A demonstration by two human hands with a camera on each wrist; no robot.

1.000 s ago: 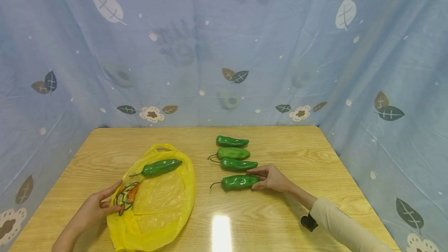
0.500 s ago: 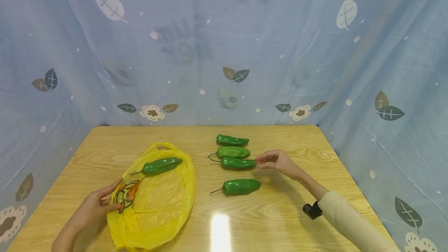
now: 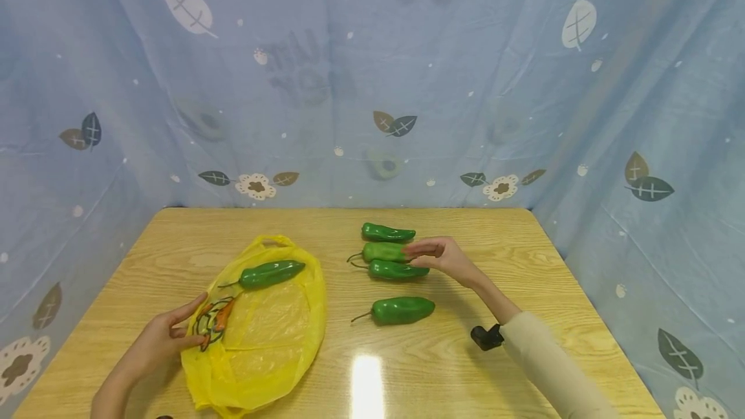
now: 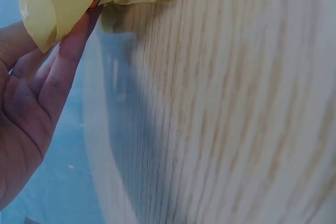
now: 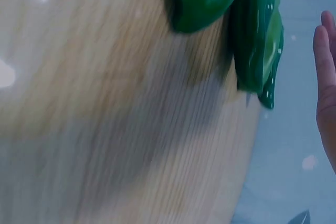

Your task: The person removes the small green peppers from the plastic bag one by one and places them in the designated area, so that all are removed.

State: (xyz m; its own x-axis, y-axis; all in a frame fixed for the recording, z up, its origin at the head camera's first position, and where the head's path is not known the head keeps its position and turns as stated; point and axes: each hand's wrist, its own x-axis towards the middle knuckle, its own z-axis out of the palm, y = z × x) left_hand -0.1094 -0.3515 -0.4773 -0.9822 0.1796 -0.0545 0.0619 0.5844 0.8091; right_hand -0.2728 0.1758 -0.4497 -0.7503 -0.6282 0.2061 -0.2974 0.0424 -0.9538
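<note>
My left hand [image 3: 158, 344] holds the left edge of a yellow plastic bag [image 3: 313, 322] between thumb and fingers; in the left wrist view the thin film [image 4: 50, 3] is pinched. One green chili pepper [image 3: 272, 275] lies on the bag. My right hand [image 3: 445, 258] hovers over a group of peppers, its fingers extended and overlapping the tip of the lighter green pepper [image 3: 379, 252]. Just in front of that one lies a darker pepper [image 3: 385, 269], and behind it another [image 3: 387, 233]. Closer to me, a shiny pepper [image 3: 401, 310] lies apart, its stem pointing left.
The peppers and bag lie on a light wooden table [image 3: 500, 231]. Blue curtains with leaf and flower prints [image 3: 326, 83] surround its back and sides. A black wrist camera [image 3: 486, 337] hangs under my right forearm.
My right hand has left the nearest pepper and moved back, past the tip of the third pepper, to the lighter one. The nearest pepper has shifted slightly toward me. My left hand stays put.
</note>
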